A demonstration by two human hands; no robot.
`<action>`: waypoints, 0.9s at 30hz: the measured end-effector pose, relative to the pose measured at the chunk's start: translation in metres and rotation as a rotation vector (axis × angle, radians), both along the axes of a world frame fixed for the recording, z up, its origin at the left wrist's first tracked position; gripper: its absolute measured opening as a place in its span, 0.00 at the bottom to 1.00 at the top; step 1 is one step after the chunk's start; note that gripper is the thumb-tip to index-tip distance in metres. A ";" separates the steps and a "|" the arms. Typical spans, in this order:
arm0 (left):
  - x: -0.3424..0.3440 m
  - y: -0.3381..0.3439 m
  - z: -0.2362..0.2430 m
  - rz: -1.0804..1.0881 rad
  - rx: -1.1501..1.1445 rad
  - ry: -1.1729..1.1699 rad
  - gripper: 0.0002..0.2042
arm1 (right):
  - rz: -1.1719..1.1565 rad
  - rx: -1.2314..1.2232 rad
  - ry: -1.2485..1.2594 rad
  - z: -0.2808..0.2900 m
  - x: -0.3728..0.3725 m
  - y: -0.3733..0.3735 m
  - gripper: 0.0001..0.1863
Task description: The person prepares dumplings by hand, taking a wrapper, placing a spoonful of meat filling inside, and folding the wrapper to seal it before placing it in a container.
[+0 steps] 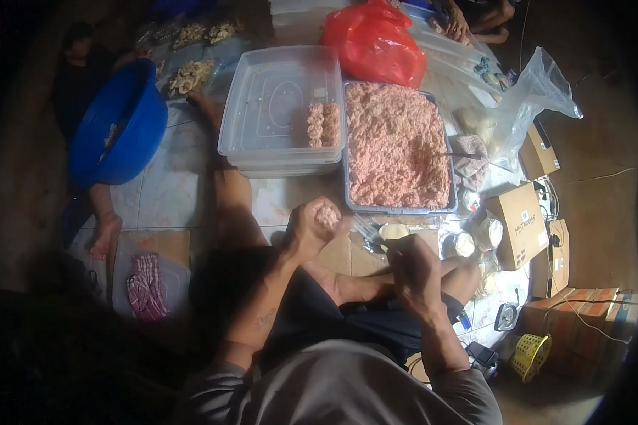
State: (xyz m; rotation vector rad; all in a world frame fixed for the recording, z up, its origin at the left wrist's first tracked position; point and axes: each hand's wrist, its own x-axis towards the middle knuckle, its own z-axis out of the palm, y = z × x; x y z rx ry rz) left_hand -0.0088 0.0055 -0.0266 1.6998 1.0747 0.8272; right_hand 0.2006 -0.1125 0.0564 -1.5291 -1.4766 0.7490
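Note:
My left hand (310, 230) is closed around a small lump of pink minced meat (327, 217), which shows at the top between thumb and fingers. My right hand (412, 263) is curled shut above my bent leg; what it grips is hidden. Just beyond it is a stack of pale round wrappers (394, 231), with clear plastic (366, 228) beside it. A big blue-edged tray of pink minced meat (397, 152) lies in front of both hands, a utensil handle (463, 155) sticking out at its right. Left of it, a clear plastic box (266, 106) holds short rows of filled dumplings (323, 125).
A red plastic bag (376, 42) stands behind the tray. On the right are wrapped wrapper stacks (463, 245), a cardboard box (516, 225) and a yellow basket (531, 356). Another person sits by a blue tub (118, 124) at left; a striped cloth (147, 285) lies nearer. Another person's hand (458, 25) shows far right.

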 end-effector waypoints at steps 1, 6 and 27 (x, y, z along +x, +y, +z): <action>0.000 -0.003 0.012 -0.002 -0.002 0.001 0.21 | -0.002 -0.002 0.001 -0.002 0.000 0.000 0.04; -0.010 -0.005 0.031 -0.236 -0.209 -0.378 0.14 | 0.015 0.022 -0.087 0.010 -0.004 -0.004 0.07; 0.003 -0.012 0.014 -0.317 -0.032 -0.209 0.23 | -0.268 -0.090 0.447 -0.070 0.029 0.031 0.04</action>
